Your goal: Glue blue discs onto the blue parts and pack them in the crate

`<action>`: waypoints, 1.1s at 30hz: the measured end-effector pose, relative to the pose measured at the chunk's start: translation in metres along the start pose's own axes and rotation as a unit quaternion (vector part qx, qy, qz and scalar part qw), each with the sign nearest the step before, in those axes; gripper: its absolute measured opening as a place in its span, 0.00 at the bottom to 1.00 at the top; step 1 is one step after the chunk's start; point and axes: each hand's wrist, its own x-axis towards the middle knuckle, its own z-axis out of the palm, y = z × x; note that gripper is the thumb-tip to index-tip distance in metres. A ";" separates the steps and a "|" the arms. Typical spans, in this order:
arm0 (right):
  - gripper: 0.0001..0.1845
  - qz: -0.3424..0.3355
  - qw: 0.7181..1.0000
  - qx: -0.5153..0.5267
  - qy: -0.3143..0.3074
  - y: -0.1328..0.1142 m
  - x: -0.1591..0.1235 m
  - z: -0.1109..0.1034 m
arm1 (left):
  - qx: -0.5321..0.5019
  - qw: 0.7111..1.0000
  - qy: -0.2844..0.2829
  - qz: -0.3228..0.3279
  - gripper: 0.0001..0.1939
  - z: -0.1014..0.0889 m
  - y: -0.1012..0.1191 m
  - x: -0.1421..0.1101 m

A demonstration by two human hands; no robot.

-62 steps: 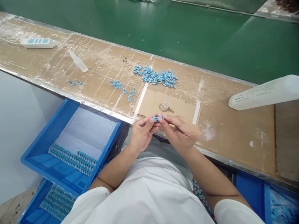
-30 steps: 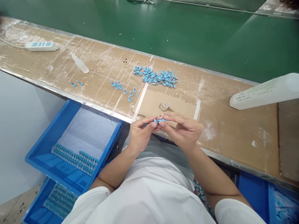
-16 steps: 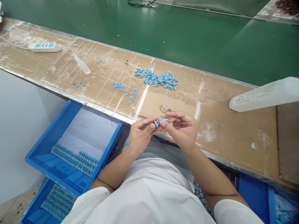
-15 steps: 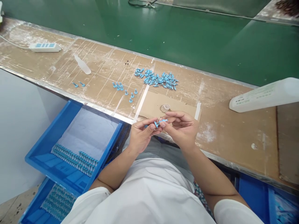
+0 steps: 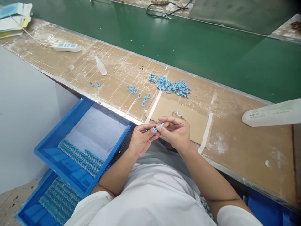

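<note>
The left hand (image 5: 142, 141) and the right hand (image 5: 175, 131) meet above the near edge of the worktop, thumbs and fingertips pinching a small blue piece with a disc-like end (image 5: 155, 129) between them; whether it is one part or two joined is too small to tell. Another bit of blue shows behind the left hand's fingers.

Just beyond the right hand, a small clear round cup (image 5: 178, 113) stands on a flat brown cardboard sheet (image 5: 197, 124), whose left and right sides are fixed with white tape strips (image 5: 154, 106). Past the sheet's far left corner lies a loose heap of slim blue pieces (image 5: 174, 87). To the left, blue disc-footed pieces (image 5: 139, 96) stand in groups, two more further left.

The worktop (image 5: 240, 144) is brown and glossy, scuffed, crossed by pale tape lines. On its far left are a translucent white nozzle bottle (image 5: 101, 67) and a white power strip with a cord (image 5: 66, 47); at right lies a large translucent jug (image 5: 270, 114).

A smooth green surface (image 5: 141, 37) runs along the far side. Near left, below the worktop, blue plastic trays (image 5: 49, 163) carry rows of blue pieces, beside a pale wall (image 5: 21, 113).
</note>
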 end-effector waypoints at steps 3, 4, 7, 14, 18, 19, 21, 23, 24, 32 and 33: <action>0.15 0.009 0.999 0.018 -0.024 0.002 0.003 0.010 | 0.003 1.000 0.003 0.003 0.15 -0.009 0.007 -0.002; 0.15 0.006 0.999 0.021 -0.034 0.003 0.004 0.012 | 0.006 1.000 0.004 0.002 0.15 -0.012 0.009 -0.003; 0.15 -0.012 0.998 0.023 -0.054 0.002 0.005 0.020 | 0.014 1.000 0.001 -0.002 0.15 -0.018 0.015 -0.006; 0.15 -0.029 0.997 -0.002 -0.066 -0.002 0.006 0.026 | -0.020 1.000 -0.005 0.001 0.13 -0.023 0.019 -0.009; 0.17 -0.034 0.997 -0.010 -0.071 -0.005 0.005 0.025 | -0.020 1.000 -0.001 -0.002 0.15 -0.026 0.016 -0.006; 0.18 -0.031 0.997 -0.011 -0.072 -0.005 0.004 0.025 | -0.019 1.000 -0.003 0.001 0.15 -0.027 0.015 -0.006; 0.20 -0.016 0.998 -0.007 -0.066 -0.005 0.004 0.026 | -0.019 1.000 -0.014 0.008 0.16 -0.028 0.014 -0.004; 0.21 -0.001 0.999 0.007 -0.045 -0.003 0.006 0.026 | -0.025 0.999 -0.031 0.015 0.18 -0.027 0.013 -0.002; 0.21 0.001 0.999 0.016 -0.029 -0.002 0.008 0.026 | -0.030 0.999 -0.037 0.018 0.20 -0.026 0.013 -0.001; 0.21 -0.101 0.974 -0.176 0.105 0.034 0.045 0.025 | -0.101 0.991 0.087 -0.020 0.16 -0.031 0.016 0.016; 0.21 -0.127 0.955 -0.247 0.104 0.041 0.052 0.023 | -0.112 0.988 0.105 -0.019 0.16 -0.035 0.018 0.017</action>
